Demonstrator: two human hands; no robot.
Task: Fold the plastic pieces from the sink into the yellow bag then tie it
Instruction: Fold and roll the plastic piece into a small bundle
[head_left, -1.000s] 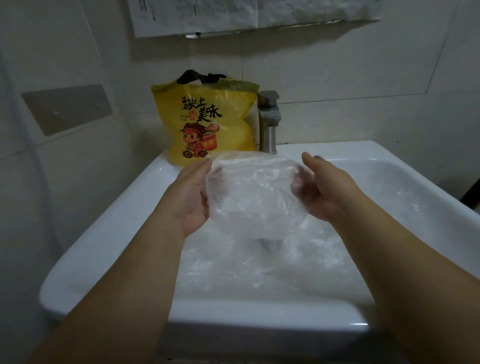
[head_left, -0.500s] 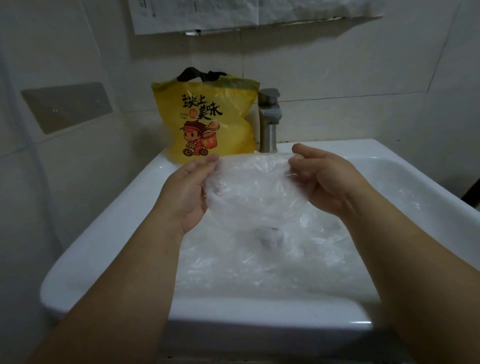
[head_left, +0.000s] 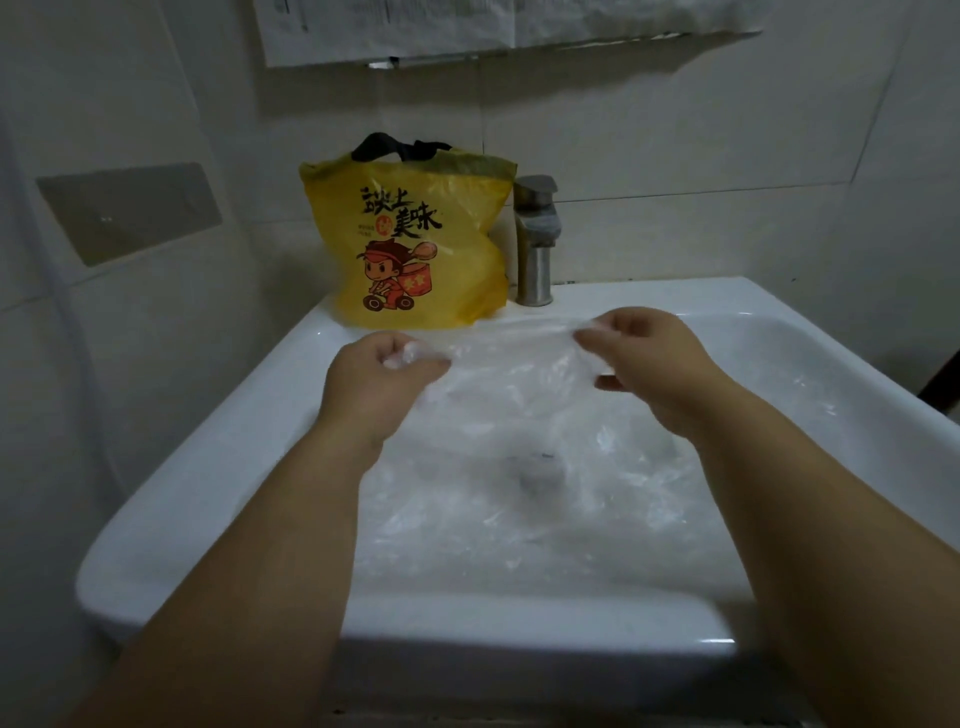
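Observation:
A clear plastic piece (head_left: 511, 364) is stretched flat between my two hands above the back of the white sink (head_left: 249, 447). My left hand (head_left: 382, 376) pinches its left edge with curled fingers. My right hand (head_left: 652, 358) pinches its right edge. More crumpled clear plastic (head_left: 545, 525) lies in the basin below and partly veils the drain (head_left: 537, 467). The yellow bag (head_left: 415, 244), printed with a cartoon figure and black characters, stands upright on the sink's back left ledge with black handles at its top.
A steel tap (head_left: 535, 239) stands on the back ledge right beside the yellow bag. Tiled walls close in behind and on the left. A grey plate (head_left: 130, 213) is fixed to the left wall, and papers (head_left: 415, 26) hang above.
My hands rose toward the back of the sink and turned from cupping the plastic piece at its sides to pinching its edges, pulling it wider and flatter.

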